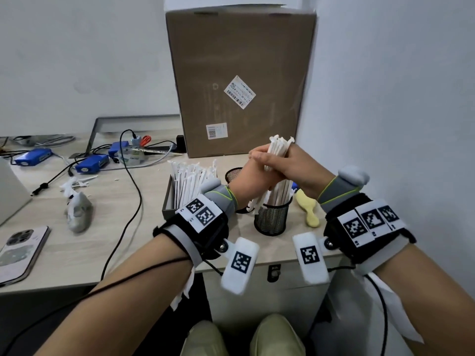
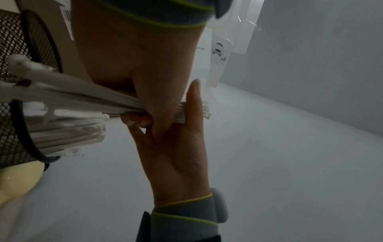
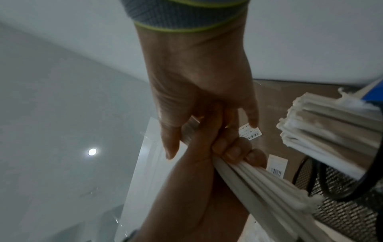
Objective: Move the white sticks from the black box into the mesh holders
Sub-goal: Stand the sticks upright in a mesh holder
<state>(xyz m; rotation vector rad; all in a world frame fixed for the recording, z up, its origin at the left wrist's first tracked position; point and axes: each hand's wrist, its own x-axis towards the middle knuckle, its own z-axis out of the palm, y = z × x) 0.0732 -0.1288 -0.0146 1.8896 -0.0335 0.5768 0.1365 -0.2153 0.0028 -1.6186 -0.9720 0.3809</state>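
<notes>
My two hands meet above the table and both grip one bundle of white sticks [image 1: 279,147]. My left hand [image 1: 244,176] wraps it from the left, my right hand [image 1: 295,165] from the right. The bundle tilts, and its lower ends hang just above the near mesh holder [image 1: 271,219], which holds several sticks. A second mesh holder [image 1: 232,173] stands behind my left hand, mostly hidden. The black box [image 1: 168,199] to the left is full of upright white sticks [image 1: 190,181]. In the right wrist view, my left hand's fingers [image 3: 234,152] curl round the bundle [image 3: 259,180].
A tall cardboard box [image 1: 239,80] stands right behind the holders, and a wall runs close on the right. A yellow object [image 1: 307,209] lies beside the near holder. Further left are a grey crumpled item [image 1: 77,214], black cables [image 1: 133,191], blue devices [image 1: 90,163] and a phone [image 1: 20,250].
</notes>
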